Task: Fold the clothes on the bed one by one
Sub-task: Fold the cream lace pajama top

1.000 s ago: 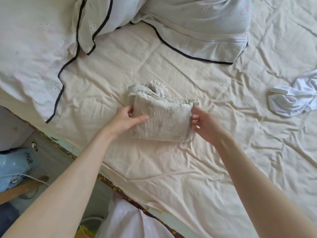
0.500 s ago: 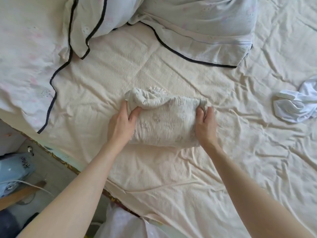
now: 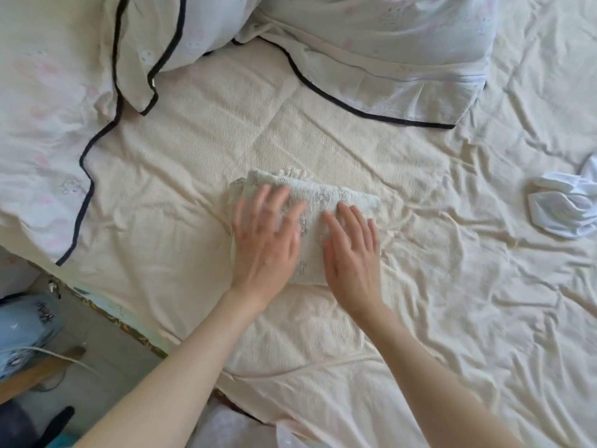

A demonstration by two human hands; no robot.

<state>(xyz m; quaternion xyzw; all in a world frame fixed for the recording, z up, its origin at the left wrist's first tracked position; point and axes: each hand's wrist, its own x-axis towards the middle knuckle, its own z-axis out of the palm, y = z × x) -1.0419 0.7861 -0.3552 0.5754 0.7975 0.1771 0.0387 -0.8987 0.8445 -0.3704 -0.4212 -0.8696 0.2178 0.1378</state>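
A small pale garment (image 3: 326,198) with a grey cross print and a frilled edge lies folded into a compact rectangle in the middle of the cream bed sheet (image 3: 323,334). Both of my hands lie flat on top of it. My left hand (image 3: 266,237) covers its left half, fingers spread and blurred by motion. My right hand (image 3: 352,250) presses on its right half with straight fingers. A crumpled white garment (image 3: 562,210) lies unfolded at the right edge of the view.
A white duvet with black piping (image 3: 64,124) is bunched along the back and left of the bed, a pillow part (image 3: 387,59) behind the garment. The bed's edge runs diagonally at lower left, with floor and a light-blue object (image 3: 22,334) beyond it.
My hands let go of the garment's two sides after turning it over onto itself, and now lie flat on its top. The bundle is flatter and squarer than before.
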